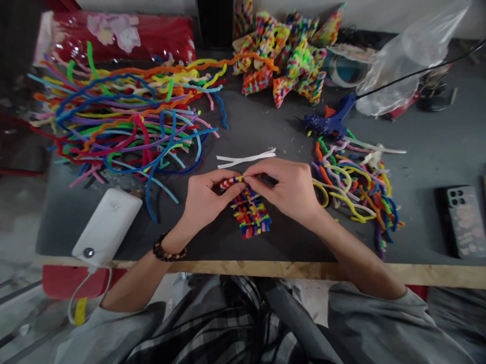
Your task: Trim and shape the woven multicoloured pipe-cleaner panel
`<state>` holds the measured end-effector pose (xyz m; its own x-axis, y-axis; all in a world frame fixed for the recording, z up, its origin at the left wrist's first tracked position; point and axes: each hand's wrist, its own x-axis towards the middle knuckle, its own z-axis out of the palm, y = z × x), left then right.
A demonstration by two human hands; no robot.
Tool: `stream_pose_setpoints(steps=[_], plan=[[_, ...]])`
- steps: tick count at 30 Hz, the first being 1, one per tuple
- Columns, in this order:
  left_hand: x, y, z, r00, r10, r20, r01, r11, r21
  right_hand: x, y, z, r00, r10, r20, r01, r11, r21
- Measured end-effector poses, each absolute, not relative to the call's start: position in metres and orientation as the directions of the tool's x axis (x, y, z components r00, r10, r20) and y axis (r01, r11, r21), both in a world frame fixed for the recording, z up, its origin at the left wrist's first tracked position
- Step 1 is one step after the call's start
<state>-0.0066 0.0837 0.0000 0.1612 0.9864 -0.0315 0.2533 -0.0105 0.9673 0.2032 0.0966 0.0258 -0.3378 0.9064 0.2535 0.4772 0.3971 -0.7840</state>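
The left hand [207, 198] grips the far edge of a multicoloured woven piece [251, 216], and the right hand [290, 186] pinches that edge's right end. Between them over the worktop [215, 247], its long axis runs toward the person's body; the left hand covers more.

From your head, one camera looks forward and down, close above the table [421, 154], your left hand [206, 198] and right hand [289, 187] mid-view.
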Motion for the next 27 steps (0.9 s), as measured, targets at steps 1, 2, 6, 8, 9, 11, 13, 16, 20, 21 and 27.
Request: stream_pose_setpoints(steps=[1, 2, 6, 8, 9, 11, 13, 16, 20, 21, 27], plan=[[-0.006, 0.084, -0.001, 0.153, 0.987, -0.044, 0.223, 0.009, 0.975, 0.203, 0.097, 0.025, -0.308, 0.927, 0.215, 0.457, 0.343, -0.821], [-0.006, 0.085, -0.001, 0.142, 0.988, -0.057, 0.190, 0.030, 0.981, 0.204, 0.097, 0.025, -0.275, 0.945, 0.175, 0.432, 0.285, -0.856], [-0.006, 0.087, -0.006, 0.106, 0.989, -0.106, 0.057, 0.100, 0.993, 0.204, 0.097, 0.020, -0.214, 0.973, 0.088, 0.339, 0.158, -0.927], [-0.007, 0.087, -0.007, 0.114, 0.987, -0.115, 0.019, 0.114, 0.993, 0.204, 0.097, 0.019, -0.213, 0.973, 0.086, 0.321, 0.153, -0.935], [-0.007, 0.087, -0.007, 0.127, 0.985, -0.116, 0.013, 0.115, 0.993, 0.204, 0.098, 0.019, -0.216, 0.973, 0.085, 0.311, 0.151, -0.938], [-0.006, 0.086, -0.005, 0.169, 0.979, -0.116, 0.029, 0.113, 0.993, 0.203, 0.098, 0.020, -0.222, 0.972, 0.074, 0.295, 0.139, -0.945], [-0.005, 0.085, -0.002, 0.205, 0.972, -0.118, 0.067, 0.107, 0.992, 0.203, 0.098, 0.021, -0.228, 0.972, 0.057, 0.292, 0.124, -0.948], [-0.004, 0.082, 0.001, 0.251, 0.962, -0.106, 0.131, 0.074, 0.989, 0.202, 0.097, 0.024, -0.227, 0.971, 0.073, 0.336, 0.148, -0.930], [-0.004, 0.082, 0.001, 0.270, 0.956, -0.114, 0.128, 0.082, 0.988, 0.203, 0.098, 0.029, -0.260, 0.952, 0.163, 0.417, 0.263, -0.870], [-0.005, 0.082, 0.001, 0.260, 0.958, -0.118, 0.123, 0.089, 0.988, 0.204, 0.098, 0.030, -0.283, 0.942, 0.180, 0.431, 0.293, -0.853], [-0.005, 0.084, 0.002, 0.223, 0.971, -0.093, 0.119, 0.067, 0.991, 0.205, 0.098, 0.031, -0.277, 0.950, 0.147, 0.444, 0.262, -0.857]])
